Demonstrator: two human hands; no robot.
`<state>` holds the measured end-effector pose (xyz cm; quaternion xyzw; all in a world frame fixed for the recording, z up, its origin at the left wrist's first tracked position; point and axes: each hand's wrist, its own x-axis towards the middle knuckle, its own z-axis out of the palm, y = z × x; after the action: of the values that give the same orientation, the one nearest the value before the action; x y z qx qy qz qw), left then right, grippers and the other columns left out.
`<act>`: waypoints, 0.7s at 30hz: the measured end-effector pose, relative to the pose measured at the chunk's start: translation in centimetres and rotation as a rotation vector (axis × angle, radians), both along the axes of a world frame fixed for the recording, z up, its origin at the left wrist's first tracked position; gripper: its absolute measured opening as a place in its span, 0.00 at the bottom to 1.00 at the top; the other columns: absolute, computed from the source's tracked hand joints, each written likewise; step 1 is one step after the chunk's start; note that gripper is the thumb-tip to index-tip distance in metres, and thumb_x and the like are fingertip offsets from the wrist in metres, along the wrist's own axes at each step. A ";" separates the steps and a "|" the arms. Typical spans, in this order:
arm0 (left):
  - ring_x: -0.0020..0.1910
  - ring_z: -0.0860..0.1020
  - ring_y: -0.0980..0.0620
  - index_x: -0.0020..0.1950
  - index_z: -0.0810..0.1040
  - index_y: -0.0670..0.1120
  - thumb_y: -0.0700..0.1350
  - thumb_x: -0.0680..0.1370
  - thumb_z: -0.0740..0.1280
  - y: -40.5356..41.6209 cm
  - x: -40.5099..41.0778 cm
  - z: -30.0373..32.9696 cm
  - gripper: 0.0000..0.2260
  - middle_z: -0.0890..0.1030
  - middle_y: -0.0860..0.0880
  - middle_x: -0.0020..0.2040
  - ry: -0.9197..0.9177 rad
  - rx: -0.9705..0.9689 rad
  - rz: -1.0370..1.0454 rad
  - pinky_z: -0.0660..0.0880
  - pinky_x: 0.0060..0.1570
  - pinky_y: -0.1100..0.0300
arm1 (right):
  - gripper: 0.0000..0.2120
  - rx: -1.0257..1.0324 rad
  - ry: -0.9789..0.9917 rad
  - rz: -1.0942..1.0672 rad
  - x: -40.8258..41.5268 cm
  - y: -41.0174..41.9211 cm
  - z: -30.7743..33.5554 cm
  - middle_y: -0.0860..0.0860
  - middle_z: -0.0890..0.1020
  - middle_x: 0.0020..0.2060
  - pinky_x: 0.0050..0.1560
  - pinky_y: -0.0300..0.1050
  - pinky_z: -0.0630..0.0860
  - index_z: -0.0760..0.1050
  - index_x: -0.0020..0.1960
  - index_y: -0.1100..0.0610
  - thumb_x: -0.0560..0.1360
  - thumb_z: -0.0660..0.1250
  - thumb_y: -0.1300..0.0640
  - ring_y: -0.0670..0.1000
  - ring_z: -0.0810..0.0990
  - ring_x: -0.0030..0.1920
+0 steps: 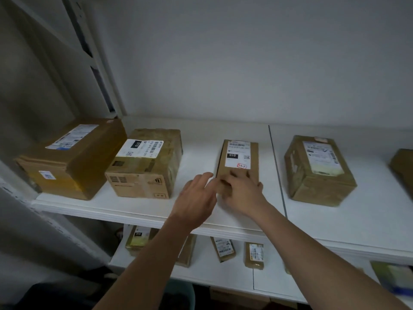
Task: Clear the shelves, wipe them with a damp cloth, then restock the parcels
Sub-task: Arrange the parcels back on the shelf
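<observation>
Lower shelf (201,274), nearest: several small parcels. Upper shelf (143,211): left hand (196,198) open, fingers straight, just beside narrow parcel (240,157). Right hand (241,191) curled on near end of narrow parcel, gripping. Farther left: two larger boxes (145,164). Right: taped parcel (317,171).

"010" is read in white on a black patch on the white label (237,155) of the narrow box (238,166); a red-framed handwritten mark (243,166) sits at that label's lower right, approx. "33-7", not certain; "010" is also seen on the label (139,148) of the 2nd box from left (145,163), w/ barcode digits too small to read; "010" appears again on a parcel on the lower shelf (138,237); other labels illegible.
</observation>
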<state>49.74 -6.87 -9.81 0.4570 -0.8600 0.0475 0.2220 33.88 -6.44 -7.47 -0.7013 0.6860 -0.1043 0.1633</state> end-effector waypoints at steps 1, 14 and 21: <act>0.59 0.76 0.46 0.65 0.73 0.46 0.43 0.75 0.59 0.0 -0.6 -0.3 0.18 0.76 0.46 0.62 0.025 0.034 0.000 0.74 0.56 0.52 | 0.23 0.010 0.002 0.048 -0.4 0.1 0.2 0.48 0.68 0.68 0.65 0.63 0.65 0.69 0.69 0.43 0.75 0.62 0.53 0.59 0.60 0.70; 0.70 0.62 0.38 0.75 0.56 0.51 0.76 0.66 0.54 -0.4 -9.5 -0.5 0.44 0.59 0.40 0.72 -0.024 0.292 0.420 0.62 0.67 0.41 | 0.39 -0.191 0.183 -0.625 -14.5 3.2 3.4 0.59 0.47 0.78 0.69 0.75 0.42 0.55 0.76 0.42 0.70 0.61 0.30 0.68 0.41 0.76; 0.65 0.64 0.36 0.72 0.58 0.47 0.74 0.65 0.62 -1.4 -12.1 -0.9 0.45 0.59 0.36 0.71 0.041 0.382 0.591 0.67 0.64 0.44 | 0.37 -0.098 -0.146 -0.627 -15.5 3.3 2.1 0.58 0.48 0.76 0.60 0.58 0.71 0.60 0.73 0.41 0.68 0.65 0.31 0.65 0.54 0.69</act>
<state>37.67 -8.23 -10.71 0.7203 -0.6793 -0.0613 0.1264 18.42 -3.15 -5.33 -0.4536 0.8493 -0.2322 0.1380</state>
